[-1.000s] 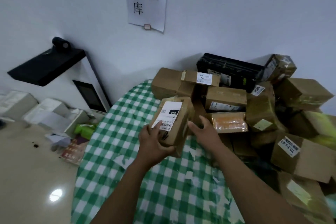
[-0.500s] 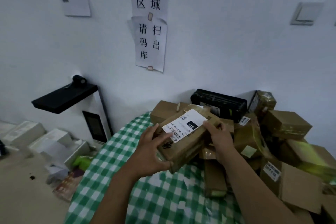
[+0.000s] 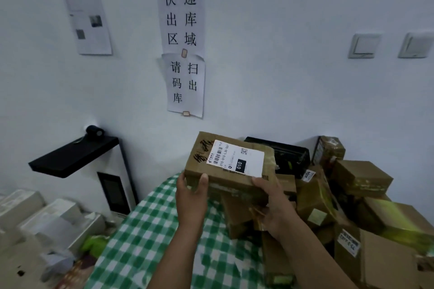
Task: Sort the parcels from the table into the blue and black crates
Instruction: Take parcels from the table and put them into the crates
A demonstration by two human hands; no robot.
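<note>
A flat brown cardboard parcel (image 3: 225, 166) with a white label marked 010 is held up above the table, label facing me. My left hand (image 3: 191, 197) grips its near left corner, thumb on top. My right hand (image 3: 272, 206) grips its near right corner from below, thumb on the top edge. A pile of brown parcels (image 3: 359, 199) fills the right side of the green checked table (image 3: 145, 237). No blue or black crate is in view.
A black box (image 3: 288, 157) lies at the back of the pile against the wall. A scanner stand with a black top plate (image 3: 72, 157) stands left of the table. White boxes (image 3: 35, 216) sit on the floor at the left. Paper notices (image 3: 183, 49) hang on the wall.
Both hands have lifted the parcel off the table and turned it level, label up. My view has tilted upward, showing more of the wall.
</note>
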